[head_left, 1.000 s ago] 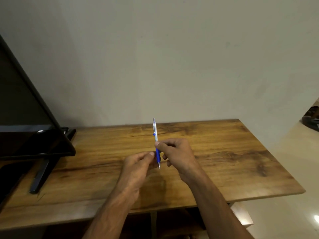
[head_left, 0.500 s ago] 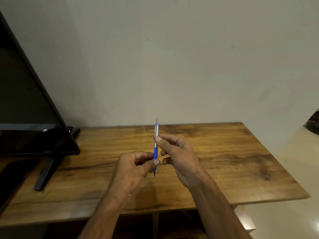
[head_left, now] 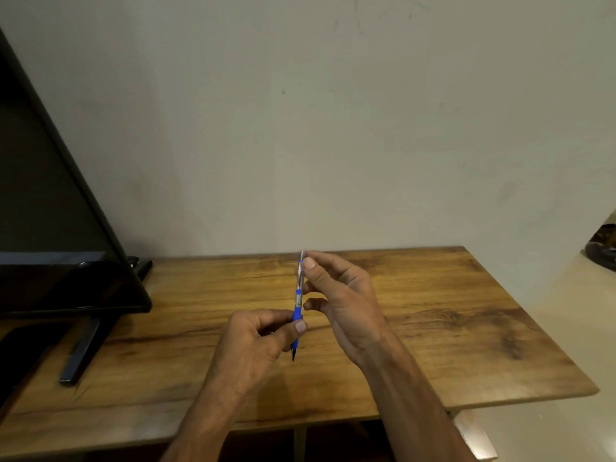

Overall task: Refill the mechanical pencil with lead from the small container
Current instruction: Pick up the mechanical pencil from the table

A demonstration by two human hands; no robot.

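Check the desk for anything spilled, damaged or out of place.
Nothing spilled or damaged. The mechanical pencil is held upright, tip down, above the table, the left hand pinching its blue grip and the right hand at its top. One oddity: no lead container shows anywhere in view.

The pencil [head_left: 298, 296] looks like plastic all the way: shiny see-through barrel up top, solid blue grip lower down, and a dark tip I can't call metal or plastic. The worktop [head_left: 433, 311] is wood or a wood-look laminate, warm brown with dark grain streaks, smooth with a soft sheen. The monitor [head_left: 50, 285] is glossy black, and its stand leg [head_left: 80, 355] is dark with a duller shine. The wall [head_left: 300, 128] is plain matt paint. The floor [head_left: 566, 328] is pale and polished.
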